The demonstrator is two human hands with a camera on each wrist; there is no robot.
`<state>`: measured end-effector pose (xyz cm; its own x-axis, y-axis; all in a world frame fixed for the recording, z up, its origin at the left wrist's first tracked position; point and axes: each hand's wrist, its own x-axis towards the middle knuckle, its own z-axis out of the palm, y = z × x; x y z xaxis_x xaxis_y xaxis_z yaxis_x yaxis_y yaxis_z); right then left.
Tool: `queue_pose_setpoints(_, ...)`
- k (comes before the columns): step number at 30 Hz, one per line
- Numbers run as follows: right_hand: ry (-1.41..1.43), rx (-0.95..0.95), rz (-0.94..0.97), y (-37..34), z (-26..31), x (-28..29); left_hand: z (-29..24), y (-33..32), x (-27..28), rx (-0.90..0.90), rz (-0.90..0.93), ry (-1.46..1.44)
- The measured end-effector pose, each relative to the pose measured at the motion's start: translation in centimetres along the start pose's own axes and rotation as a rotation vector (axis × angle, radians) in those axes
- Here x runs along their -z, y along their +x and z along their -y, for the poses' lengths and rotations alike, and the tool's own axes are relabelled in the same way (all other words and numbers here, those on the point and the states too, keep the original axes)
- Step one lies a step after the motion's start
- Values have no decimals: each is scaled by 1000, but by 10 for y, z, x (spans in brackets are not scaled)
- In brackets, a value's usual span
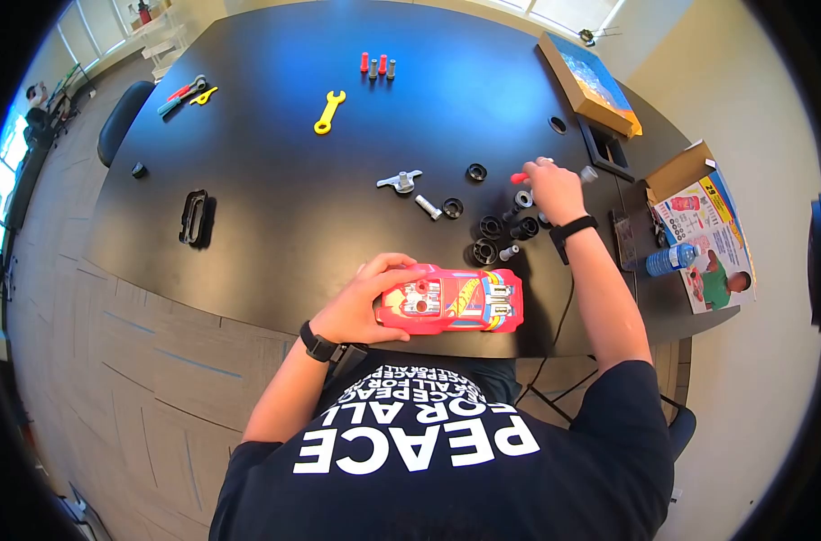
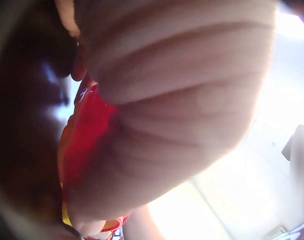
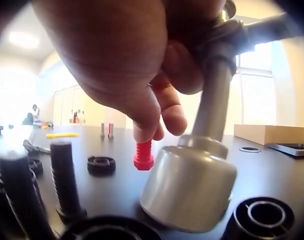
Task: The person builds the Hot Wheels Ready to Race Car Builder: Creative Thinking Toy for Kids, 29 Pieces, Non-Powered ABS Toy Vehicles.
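My left hand [image 1: 365,302] grips the rear end of a red toy car [image 1: 465,302] lying near the table's front edge. In the left wrist view the hand covers most of the car's red body [image 2: 89,130]. Over the parts at right, my right hand [image 1: 557,191] pinches a red toy bolt [image 3: 143,156] between thumb and fingers, its hex head pointing down. A grey branched piece with a thick cylindrical end [image 3: 189,185] tilts beneath the palm; I cannot tell whether the hand holds it too. Black wheels [image 1: 484,252] and grey bolts [image 1: 510,252] sit close by.
A grey winged piece [image 1: 400,181] lies mid-table, with a yellow wrench [image 1: 330,112] beyond. Red and grey bolts [image 1: 382,63] stand at the back. A black frame [image 1: 194,217] lies left. At right are an open box [image 1: 699,225], a water bottle [image 1: 672,260] and a cardboard tray [image 1: 591,86].
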<state>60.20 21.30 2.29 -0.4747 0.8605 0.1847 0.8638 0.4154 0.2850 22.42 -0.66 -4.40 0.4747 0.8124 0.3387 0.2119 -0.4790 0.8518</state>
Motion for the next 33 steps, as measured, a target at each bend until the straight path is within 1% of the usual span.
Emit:
queue_pose_setpoints(1,27,-48,-64,-6,1,14,2,0,-1,-4,3,-2)
queue_pose_setpoints(2,66,-104,-76,-13,10,37,3,-1,-2,-7,5,-6)
queue_pose_setpoints(4,233,-113,-190,-31,27,71,-2,0,-1,-11,-8,-17)
queue_pose_setpoints(6,565,43,-249,-54,52,104,-2,0,0,-16,-6,-32)
queue_pose_setpoints(8,935,142,-165,-82,90,127,2,-2,2,-10,-104,-76)
queue_pose_setpoints(9,984,193,-118,-96,106,138,-7,-1,2,-48,-181,-65)
queue_pose_setpoints(10,1032,246,-72,-107,122,144,-14,-2,0,-47,-172,-69)
queue_pose_setpoints(12,1146,304,-32,-123,153,146,-26,-8,-4,-29,-270,-165)
queue_pose_setpoints(13,1223,288,-48,-128,166,142,-38,-5,-6,-85,-314,-198)
queue_pose_setpoints(14,1299,276,-65,-132,178,136,-41,-3,-3,-77,-311,-199)
queue_pose_setpoints(15,1328,230,-11,-135,185,133,-43,1,1,-199,-278,-104)
queue_pose_setpoints(16,1335,232,-8,-135,190,132,-44,1,3,-320,-244,-8)
queue_pose_setpoints(17,1358,205,-2,-134,194,132,-44,-3,-1,-264,-261,-120)
queue_pose_setpoints(18,1380,178,4,-134,196,132,-50,-5,-5,-259,-263,-117)
queue_pose_setpoints(19,1340,155,68,-137,192,137,-59,-7,-9,-159,-358,-196)
queue_pose_setpoints(20,1344,156,72,-140,189,139,-63,-9,-11,-58,-452,-277)
queue_pose_setpoints(21,1433,35,32,-144,185,140,-61,-11,-10,-109,-442,-294)
queue_pose_setpoints(22,1517,-92,-9,-148,179,140,-63,-13,-8,-101,-442,-297)
queue_pose_setpoints(23,1623,-125,5,-154,165,135,-68,-14,-6,-92,-387,-297)
queue_pose_setpoints(24,1735,-89,-124,-154,156,131,-72,-15,-4,-84,-333,-297)
queue_pose_setpoints(25,1732,-104,-219,-156,147,130,-74,-16,-5,-24,-266,-257)
queue_pose_setpoints(26,1727,-119,-314,-157,142,131,-77,-15,-8,-19,-268,-259)
queue_pose_setpoints(27,1728,-119,-309,-157,140,132,-81,-12,-14,34,-257,-212)
queue_pose_setpoints(28,1766,-143,-366,-158,139,135,-84,-9,-18,85,-244,-165)
queue_pose_setpoints(29,1803,-170,-427,-158,138,137,-84,-6,-16,81,-153,-23)
queue_pose_setpoints(30,1803,-175,-428,-159,138,141,-82,-3,-15,82,-148,-24)
queue_pose_setpoints(32,1793,-75,-434,-162,140,146,-74,1,-17,-106,-14,252)
queue_pose_setpoints(33,1796,-10,-447,-164,137,141,-76,4,-19,-153,-26,253)
